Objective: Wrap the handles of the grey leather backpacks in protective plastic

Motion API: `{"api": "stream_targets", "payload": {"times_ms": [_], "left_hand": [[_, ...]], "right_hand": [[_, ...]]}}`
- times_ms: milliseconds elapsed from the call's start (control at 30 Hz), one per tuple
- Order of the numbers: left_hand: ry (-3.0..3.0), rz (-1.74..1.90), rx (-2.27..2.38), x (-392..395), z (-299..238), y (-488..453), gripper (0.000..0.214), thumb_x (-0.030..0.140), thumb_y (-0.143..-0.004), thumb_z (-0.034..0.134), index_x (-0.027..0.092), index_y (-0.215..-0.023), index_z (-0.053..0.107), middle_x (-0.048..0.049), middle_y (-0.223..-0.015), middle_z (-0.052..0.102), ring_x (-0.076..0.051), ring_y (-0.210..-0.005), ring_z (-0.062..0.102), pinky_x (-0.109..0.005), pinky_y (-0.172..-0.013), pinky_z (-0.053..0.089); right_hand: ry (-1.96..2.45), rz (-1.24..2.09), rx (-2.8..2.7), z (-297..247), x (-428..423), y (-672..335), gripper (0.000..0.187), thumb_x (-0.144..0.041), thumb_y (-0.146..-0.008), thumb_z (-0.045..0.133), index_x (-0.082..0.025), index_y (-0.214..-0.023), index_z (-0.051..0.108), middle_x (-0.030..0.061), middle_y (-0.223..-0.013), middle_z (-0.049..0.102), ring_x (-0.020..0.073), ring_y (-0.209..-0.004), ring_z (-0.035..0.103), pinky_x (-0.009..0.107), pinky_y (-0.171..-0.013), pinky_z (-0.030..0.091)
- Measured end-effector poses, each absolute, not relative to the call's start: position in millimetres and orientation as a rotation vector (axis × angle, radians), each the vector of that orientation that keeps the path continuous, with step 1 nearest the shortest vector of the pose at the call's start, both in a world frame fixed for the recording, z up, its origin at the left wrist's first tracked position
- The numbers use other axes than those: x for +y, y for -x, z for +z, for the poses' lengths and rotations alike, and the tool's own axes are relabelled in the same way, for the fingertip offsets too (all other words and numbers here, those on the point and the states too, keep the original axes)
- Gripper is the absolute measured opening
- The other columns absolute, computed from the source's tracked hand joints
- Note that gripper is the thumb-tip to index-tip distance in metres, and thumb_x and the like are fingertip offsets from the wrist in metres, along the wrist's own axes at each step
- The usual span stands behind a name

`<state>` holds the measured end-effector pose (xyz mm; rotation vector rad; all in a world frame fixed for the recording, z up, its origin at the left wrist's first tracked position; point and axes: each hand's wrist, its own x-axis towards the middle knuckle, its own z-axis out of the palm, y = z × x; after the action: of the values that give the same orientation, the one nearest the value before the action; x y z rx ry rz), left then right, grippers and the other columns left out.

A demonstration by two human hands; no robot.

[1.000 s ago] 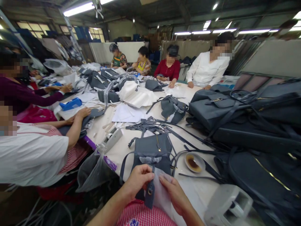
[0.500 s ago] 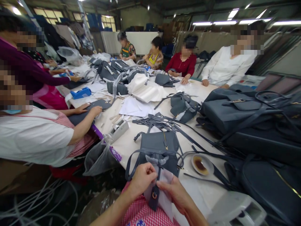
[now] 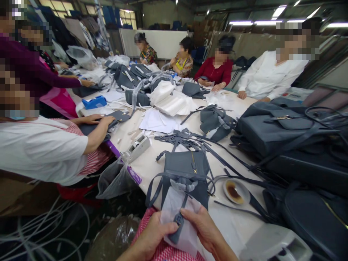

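A dark grey backpack [image 3: 185, 163] lies on the table in front of me, with a gold zipper and clear plastic wrap gathered near its lower end. A thin, translucent white sheet [image 3: 170, 203] lies beneath its strap tab [image 3: 178, 218], a narrow grey piece with a small metal fitting. My left hand [image 3: 156, 232] grips the sheet's left side, its thumb pressed on the tab's lower part. My right hand [image 3: 203, 224] pinches the sheet's right side, thumb against the tab near the fitting. Fingers under the sheet are hidden.
A dish of brown liquid [image 3: 233, 191] sits right of the backpack. Grey bags [image 3: 272, 134] are piled at right, and loose straps [image 3: 182, 139] lie beyond. A tape dispenser [image 3: 140, 146] stands at left; another pale device [image 3: 277, 243] is front right. Co-workers surround the table.
My left hand has moved down from the upper strap to the tab's lower part. The white sheet now spreads flatter beneath the tab. The view has shifted slightly.
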<state>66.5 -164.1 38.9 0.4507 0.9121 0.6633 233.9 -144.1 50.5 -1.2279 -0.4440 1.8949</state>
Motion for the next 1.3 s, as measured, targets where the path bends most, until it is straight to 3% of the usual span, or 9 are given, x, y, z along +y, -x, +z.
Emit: {"api": "stream_targets", "payload": {"times_ms": [167,333,600,867,1000,1133,1200,1300], "left_hand": [[-0.494,0.694,0.957,-172.7,38.1,-62.2,0.039,0.034,-0.058,0.08,0.012,-0.09,0.074,-0.0067,-0.079,0.073,-0.024,-0.079,0.065,-0.03,-0.072,0.048],[-0.687,0.87,1.108,-174.5,43.4,-58.6,0.053,0.036,-0.06,0.078,0.015,-0.107,0.065,-0.0072,-0.095,0.072,-0.026,-0.09,0.063,-0.031,-0.08,0.049],[-1.154,0.8,1.312,-176.3,57.6,-59.4,0.022,0.033,-0.082,0.055,0.018,-0.092,0.067,-0.0046,-0.085,0.069,-0.02,-0.078,0.062,-0.024,-0.068,0.046],[-1.291,0.787,1.36,-177.5,44.9,-54.8,0.036,0.017,-0.072,0.057,0.024,-0.102,0.076,-0.0053,-0.105,0.075,-0.026,-0.099,0.067,-0.031,-0.092,0.048],[-1.281,0.825,1.378,-178.9,40.7,-52.6,0.036,0.023,-0.077,0.055,0.023,-0.108,0.074,-0.0069,-0.108,0.075,-0.025,-0.095,0.068,-0.032,-0.088,0.051],[-1.473,0.802,1.35,-178.0,43.3,-51.2,0.043,0.014,-0.069,0.056,0.025,-0.105,0.076,-0.0066,-0.094,0.076,-0.024,-0.085,0.068,-0.031,-0.08,0.052],[-1.529,0.778,1.356,-176.6,44.5,-51.5,0.049,0.011,-0.066,0.054,0.026,-0.108,0.075,-0.0065,-0.092,0.076,-0.024,-0.083,0.067,-0.03,-0.077,0.052],[-1.565,0.749,1.389,-174.4,43.5,-53.4,0.05,0.012,-0.069,0.052,0.026,-0.112,0.073,-0.008,-0.097,0.075,-0.024,-0.087,0.067,-0.031,-0.08,0.051]], "right_hand": [[1.383,1.878,-0.516,51.8,-132.0,-239.7,0.045,-0.039,-0.057,0.087,-0.016,-0.092,0.069,0.0055,-0.078,0.078,0.0208,-0.066,0.071,0.03,-0.065,0.053],[1.389,1.89,-0.532,42.5,-117.9,-239.5,0.041,-0.041,-0.06,0.086,-0.016,-0.087,0.068,0.0024,-0.067,0.075,0.0199,-0.063,0.069,0.03,-0.062,0.053],[1.354,1.891,-0.613,35.0,-115.3,-239.5,0.032,-0.043,-0.064,0.083,-0.016,-0.076,0.071,-0.0001,-0.063,0.07,0.0123,-0.053,0.06,0.023,-0.052,0.045],[1.365,1.878,-0.616,38.8,-114.1,-239.4,0.033,-0.044,-0.061,0.084,-0.016,-0.073,0.07,-0.0009,-0.061,0.068,0.0108,-0.052,0.056,0.022,-0.051,0.042],[1.382,1.854,-0.64,40.0,-114.0,-241.6,0.038,-0.046,-0.058,0.085,-0.016,-0.071,0.066,-0.0024,-0.058,0.066,0.0105,-0.049,0.054,0.022,-0.05,0.04],[1.431,1.792,-0.678,44.5,-113.4,-244.2,0.042,-0.047,-0.055,0.085,-0.018,-0.056,0.055,-0.0075,-0.044,0.052,0.0071,-0.042,0.041,0.019,-0.043,0.028],[1.416,1.802,-0.701,50.1,-114.8,-244.6,0.04,-0.05,-0.061,0.082,-0.018,-0.06,0.057,-0.0067,-0.048,0.054,0.008,-0.045,0.043,0.02,-0.046,0.032],[1.367,1.854,-0.72,60.4,-118.9,-243.8,0.039,-0.057,-0.072,0.07,-0.019,-0.081,0.065,-0.0019,-0.07,0.066,0.0136,-0.061,0.056,0.024,-0.058,0.043]]}}
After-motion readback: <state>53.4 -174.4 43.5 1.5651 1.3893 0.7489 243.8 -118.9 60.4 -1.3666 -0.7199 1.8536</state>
